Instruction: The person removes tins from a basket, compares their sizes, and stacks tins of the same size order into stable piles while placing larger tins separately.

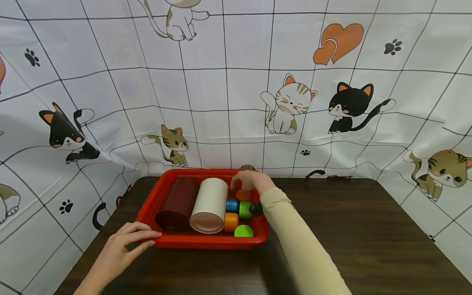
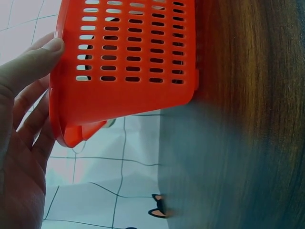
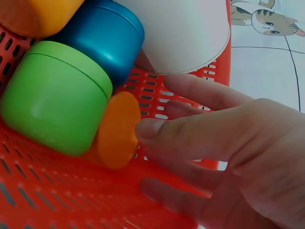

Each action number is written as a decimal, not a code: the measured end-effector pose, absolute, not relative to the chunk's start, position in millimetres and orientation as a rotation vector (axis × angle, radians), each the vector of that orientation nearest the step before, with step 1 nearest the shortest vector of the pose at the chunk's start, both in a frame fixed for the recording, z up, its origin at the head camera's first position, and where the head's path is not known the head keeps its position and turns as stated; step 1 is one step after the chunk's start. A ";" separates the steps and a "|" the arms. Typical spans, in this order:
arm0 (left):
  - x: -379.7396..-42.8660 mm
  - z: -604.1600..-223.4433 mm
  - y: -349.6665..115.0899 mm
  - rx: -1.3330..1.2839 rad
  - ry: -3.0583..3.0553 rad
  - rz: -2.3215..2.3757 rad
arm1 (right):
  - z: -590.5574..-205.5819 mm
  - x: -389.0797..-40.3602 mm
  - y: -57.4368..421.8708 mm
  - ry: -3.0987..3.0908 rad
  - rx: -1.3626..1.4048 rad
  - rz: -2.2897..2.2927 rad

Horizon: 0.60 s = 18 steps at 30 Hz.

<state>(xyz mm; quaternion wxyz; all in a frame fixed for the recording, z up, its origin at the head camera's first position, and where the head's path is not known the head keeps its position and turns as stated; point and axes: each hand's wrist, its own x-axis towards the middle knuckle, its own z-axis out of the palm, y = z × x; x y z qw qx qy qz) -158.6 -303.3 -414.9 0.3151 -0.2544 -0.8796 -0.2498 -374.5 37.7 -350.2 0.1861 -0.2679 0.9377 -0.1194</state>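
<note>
Head view: left hand (image 1: 119, 250) grips basket (image 1: 206, 242) at 8 o'clock, likely for steadiness. Right hand (image 1: 253, 181), 2 o'clock: fingers loose beside orange piece (image 3: 119, 131).

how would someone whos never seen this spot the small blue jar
Find the red perforated plastic basket on the dark wooden table. Just right of its large white cylinder is a small glossy blue jar, the only blue container inside.

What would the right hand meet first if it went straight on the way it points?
Likely the orange disc just ahead of the right hand's thumb, with the green jar behind it. Depth is unclear; the thumb may already touch the disc.
</note>
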 end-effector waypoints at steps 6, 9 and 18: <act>-157.4 -414.4 -303.4 -0.675 -2.326 -0.649 | -347.5 -376.2 38.4 2.587 -0.751 -0.298; -158.3 -412.9 -303.5 -0.679 -2.330 -0.631 | -345.4 -378.9 39.5 2.570 -0.769 -0.230; -159.8 -413.5 -305.3 -0.675 -2.345 -0.626 | -346.7 -382.9 33.6 2.531 -0.779 -0.064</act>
